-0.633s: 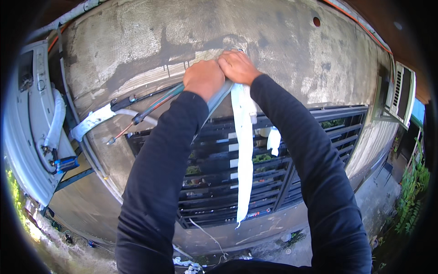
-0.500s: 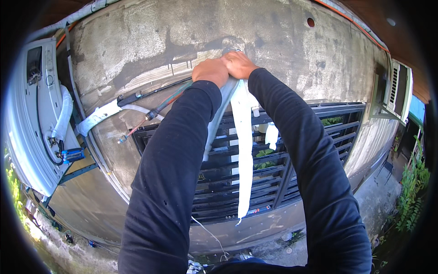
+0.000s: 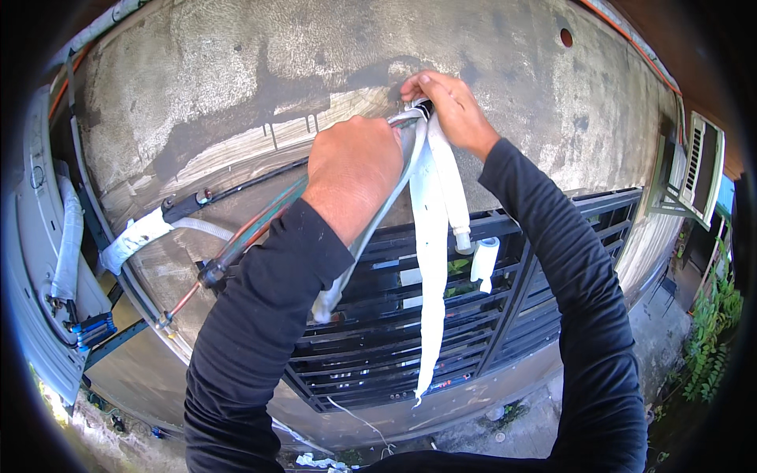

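Observation:
My left hand (image 3: 355, 169) is closed around a bundle of pipes (image 3: 272, 213), teal and reddish tubes with bare copper at the lower left end. Just right of it, my right hand (image 3: 457, 110) is loosely bent with the thumb lifted, beside the black band (image 3: 426, 108) at the bundle's upper end. From there hang a long white strip of wrapping tape (image 3: 428, 292) and a white tube with a translucent end (image 3: 451, 189). A pale hose (image 3: 378, 217) runs down behind my left forearm. A white tape roll (image 3: 485, 258) hangs in front of the grille.
A dark slatted window grille (image 3: 378, 347) lies below my hands. On the left are a white outdoor air-conditioner unit (image 3: 39, 260) and a white-wrapped pipe (image 3: 142, 236). A window air-conditioner (image 3: 698, 162) juts out at right. The stained wall (image 3: 315, 47) has a round hole (image 3: 566, 37).
My hands have moved apart, the left down, the right outward with its fingers loosened, uncovering the bundle's black band. The view has shifted; the tape roll and white tube show more fully.

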Available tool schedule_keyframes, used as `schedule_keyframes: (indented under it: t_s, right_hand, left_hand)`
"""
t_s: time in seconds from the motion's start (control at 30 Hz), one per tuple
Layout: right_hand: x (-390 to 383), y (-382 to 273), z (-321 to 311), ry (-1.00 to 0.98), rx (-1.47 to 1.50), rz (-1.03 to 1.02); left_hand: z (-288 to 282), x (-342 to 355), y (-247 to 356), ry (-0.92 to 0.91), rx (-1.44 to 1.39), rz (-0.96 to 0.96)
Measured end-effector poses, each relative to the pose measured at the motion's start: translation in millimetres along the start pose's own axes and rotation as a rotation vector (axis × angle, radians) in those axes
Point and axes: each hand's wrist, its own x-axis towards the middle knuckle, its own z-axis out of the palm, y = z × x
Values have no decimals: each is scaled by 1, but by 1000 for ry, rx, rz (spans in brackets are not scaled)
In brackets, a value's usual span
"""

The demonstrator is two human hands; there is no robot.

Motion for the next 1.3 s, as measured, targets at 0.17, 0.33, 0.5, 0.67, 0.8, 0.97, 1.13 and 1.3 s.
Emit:
schedule_keyframes:
  t_s: [0.17, 0.33, 0.5, 0.67, 0.8, 0.97, 1.13, 1.3]
  right_hand:
    - [-7, 9, -1, 76, 221, 10]
    - [-36, -2, 3, 105, -302, -128]
    - [-51, -15, 15, 179, -255, 105]
    - [-42, -26, 18, 145, -385, 208]
    - [-40, -28, 16, 86, -518, 162]
    - [-37, -24, 5, 17, -578, 105]
    - [-42, -27, 13, 177, -597, 6]
    - [-50, -34, 14, 134, -853, 25]
  left_hand:
    - [2, -4, -11, 127, -45, 95]
    - [-1, -7, -25, 185, -59, 182]
    - [-3, -8, -19, 280, 6, 136]
    - [3, -6, -17, 432, 82, 146]
    - [7, -3, -22, 467, 88, 175]
    - [5, 1, -24, 470, 92, 178]
    - [6, 3, -24, 511, 114, 185]
    - [10, 1, -26, 622, 158, 269]
